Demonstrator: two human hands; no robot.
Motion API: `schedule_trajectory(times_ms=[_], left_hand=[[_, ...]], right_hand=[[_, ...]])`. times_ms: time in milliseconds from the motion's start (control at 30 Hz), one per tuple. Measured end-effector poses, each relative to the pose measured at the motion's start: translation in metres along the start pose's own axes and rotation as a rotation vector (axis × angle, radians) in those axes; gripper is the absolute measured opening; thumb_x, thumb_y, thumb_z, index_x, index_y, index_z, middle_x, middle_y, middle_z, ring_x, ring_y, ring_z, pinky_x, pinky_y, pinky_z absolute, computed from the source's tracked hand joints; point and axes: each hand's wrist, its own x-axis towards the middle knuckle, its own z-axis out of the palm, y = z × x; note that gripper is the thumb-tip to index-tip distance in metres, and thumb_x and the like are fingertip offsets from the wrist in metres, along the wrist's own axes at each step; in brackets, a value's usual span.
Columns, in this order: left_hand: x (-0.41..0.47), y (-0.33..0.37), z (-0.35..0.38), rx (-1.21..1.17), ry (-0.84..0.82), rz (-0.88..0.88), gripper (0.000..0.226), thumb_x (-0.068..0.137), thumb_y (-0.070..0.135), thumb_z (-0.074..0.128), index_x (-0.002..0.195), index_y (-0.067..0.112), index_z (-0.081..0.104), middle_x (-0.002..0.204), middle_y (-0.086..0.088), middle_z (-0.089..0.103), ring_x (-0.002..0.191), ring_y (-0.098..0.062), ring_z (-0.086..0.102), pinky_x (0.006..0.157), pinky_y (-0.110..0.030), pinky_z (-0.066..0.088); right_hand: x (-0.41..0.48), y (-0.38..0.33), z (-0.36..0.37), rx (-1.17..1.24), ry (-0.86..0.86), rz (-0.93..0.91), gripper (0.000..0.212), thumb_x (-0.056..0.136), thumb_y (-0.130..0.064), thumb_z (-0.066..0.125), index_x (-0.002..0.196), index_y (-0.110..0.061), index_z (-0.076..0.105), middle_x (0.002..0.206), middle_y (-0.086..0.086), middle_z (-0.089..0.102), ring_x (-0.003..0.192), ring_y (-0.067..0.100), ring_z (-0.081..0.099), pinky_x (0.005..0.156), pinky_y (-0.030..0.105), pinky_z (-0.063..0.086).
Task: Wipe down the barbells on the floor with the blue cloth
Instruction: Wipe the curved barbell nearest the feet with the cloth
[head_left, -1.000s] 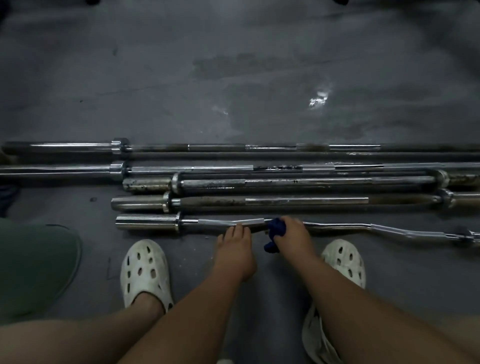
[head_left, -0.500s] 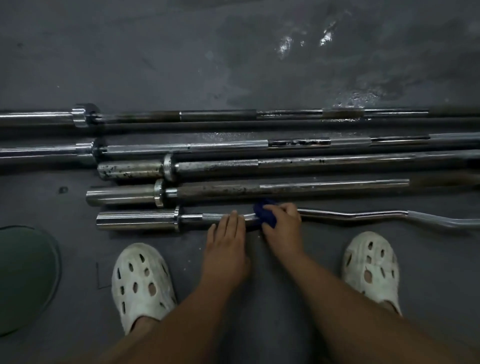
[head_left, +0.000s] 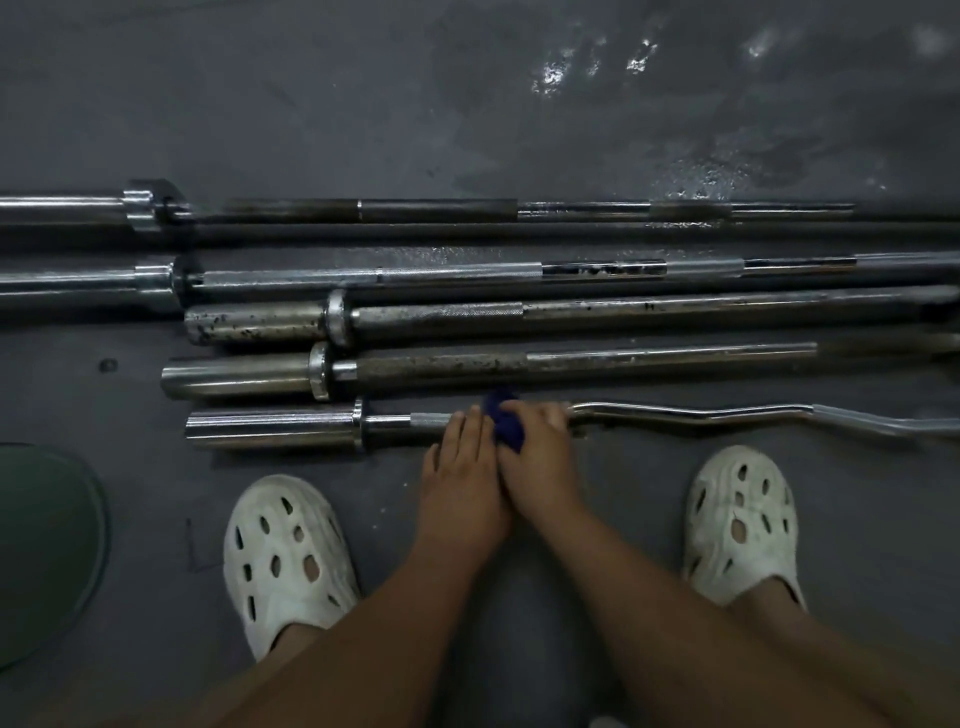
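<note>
We see the grey floor (head_left: 467, 93), with wet shine at the far right. On it lie five bars side by side: four straight bars (head_left: 571, 317) farther away, and nearest to us the curl bar (head_left: 727, 415) with its bent shaft. A green disc (head_left: 47, 545) lies at the left edge. Our two white clogs (head_left: 288, 558) stand apart below the curl bar. Our left hand (head_left: 462, 467) rests flat on the curl bar, fingers straight and holding nothing. Just beside it, touching, our right hand (head_left: 540, 457) has its fingers closed around the cloth (head_left: 506, 423), pressed on the shaft of the curl bar.
</note>
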Motion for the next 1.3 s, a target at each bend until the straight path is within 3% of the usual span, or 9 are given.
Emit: schedule_trajectory(times_ms=[67, 200, 333, 467, 600, 733, 900, 1167, 1300], left_hand=[[0.0, -0.004, -0.001, 0.014, 0.006, 0.013, 0.08, 0.088, 0.028, 0.052, 0.157, 0.014, 0.014, 0.166, -0.005, 0.007, 0.153, -0.02, 0.003, 0.12, -0.043, 0.016], [-0.005, -0.01, 0.002, 0.061, 0.017, 0.007, 0.086, 0.081, 0.025, 0.057, 0.157, 0.013, 0.02, 0.165, -0.006, 0.013, 0.152, -0.022, 0.011, 0.119, -0.046, 0.022], [-0.01, -0.014, 0.011, 0.114, 0.069, -0.012, 0.085, 0.079, 0.028, 0.062, 0.154, 0.009, 0.029, 0.163, -0.01, 0.023, 0.15, -0.026, 0.022, 0.115, -0.048, 0.03], [-0.014, -0.013, 0.01, 0.142, 0.066, 0.008, 0.092, 0.07, 0.025, 0.067, 0.153, 0.005, 0.031, 0.161, -0.014, 0.027, 0.147, -0.03, 0.027, 0.112, -0.049, 0.035], [-0.011, -0.004, 0.008, 0.072, 0.01, -0.046, 0.087, 0.083, 0.024, 0.055, 0.157, 0.005, 0.014, 0.165, -0.014, 0.006, 0.152, -0.029, 0.007, 0.119, -0.048, 0.024], [-0.009, -0.006, 0.004, 0.061, -0.001, -0.024, 0.086, 0.083, 0.024, 0.053, 0.157, 0.009, 0.012, 0.166, -0.01, 0.004, 0.153, -0.026, 0.005, 0.119, -0.046, 0.021], [-0.014, -0.019, 0.004, 0.077, 0.021, 0.013, 0.087, 0.081, 0.024, 0.056, 0.157, 0.011, 0.017, 0.166, -0.007, 0.01, 0.152, -0.023, 0.011, 0.118, -0.046, 0.022], [-0.02, -0.03, 0.005, 0.146, 0.06, -0.059, 0.09, 0.075, 0.024, 0.057, 0.156, 0.01, 0.022, 0.164, -0.009, 0.016, 0.151, -0.027, 0.017, 0.119, -0.049, 0.023], [-0.026, -0.045, 0.006, 0.186, 0.131, -0.089, 0.075, 0.083, 0.029, 0.053, 0.151, 0.005, 0.035, 0.159, -0.014, 0.031, 0.146, -0.028, 0.031, 0.114, -0.047, 0.032]], right_hand=[[0.008, 0.004, -0.008, -0.002, -0.061, -0.111, 0.04, 0.076, -0.006, 0.07, 0.114, -0.016, 0.068, 0.107, 0.006, 0.051, 0.093, 0.019, 0.053, 0.083, 0.013, 0.034], [0.015, 0.023, -0.021, 0.006, 0.229, 0.251, 0.039, 0.08, -0.006, 0.066, 0.118, -0.017, 0.066, 0.121, 0.012, 0.047, 0.1, 0.03, 0.058, 0.093, 0.027, 0.043], [-0.002, 0.001, 0.003, -0.094, -0.106, -0.174, 0.048, 0.081, -0.009, 0.066, 0.128, -0.019, 0.061, 0.121, 0.007, 0.048, 0.103, 0.022, 0.054, 0.097, 0.03, 0.044], [0.015, 0.029, -0.023, -0.082, 0.229, 0.251, 0.042, 0.082, 0.0, 0.057, 0.121, -0.014, 0.062, 0.122, 0.017, 0.047, 0.101, 0.037, 0.056, 0.093, 0.034, 0.043], [0.003, 0.009, -0.014, -0.16, -0.093, -0.109, 0.045, 0.081, -0.006, 0.066, 0.125, -0.011, 0.06, 0.123, 0.015, 0.048, 0.108, 0.031, 0.053, 0.093, 0.029, 0.04], [0.016, 0.022, -0.024, -0.064, 0.114, 0.165, 0.036, 0.081, -0.008, 0.066, 0.117, -0.013, 0.063, 0.116, 0.012, 0.043, 0.097, 0.034, 0.057, 0.089, 0.029, 0.044], [0.015, 0.001, -0.021, -0.232, -0.281, -0.187, 0.044, 0.082, -0.02, 0.071, 0.124, -0.014, 0.061, 0.123, 0.007, 0.044, 0.105, 0.023, 0.054, 0.096, 0.032, 0.044], [0.009, 0.01, -0.022, -0.183, 0.068, 0.02, 0.023, 0.076, -0.013, 0.065, 0.097, -0.014, 0.057, 0.107, 0.01, 0.058, 0.097, 0.034, 0.057, 0.078, 0.035, 0.043], [-0.025, -0.03, 0.028, -0.251, -0.217, -0.283, 0.061, 0.085, -0.012, 0.056, 0.143, -0.025, 0.041, 0.15, 0.0, 0.041, 0.122, 0.027, 0.046, 0.094, 0.038, 0.046]])
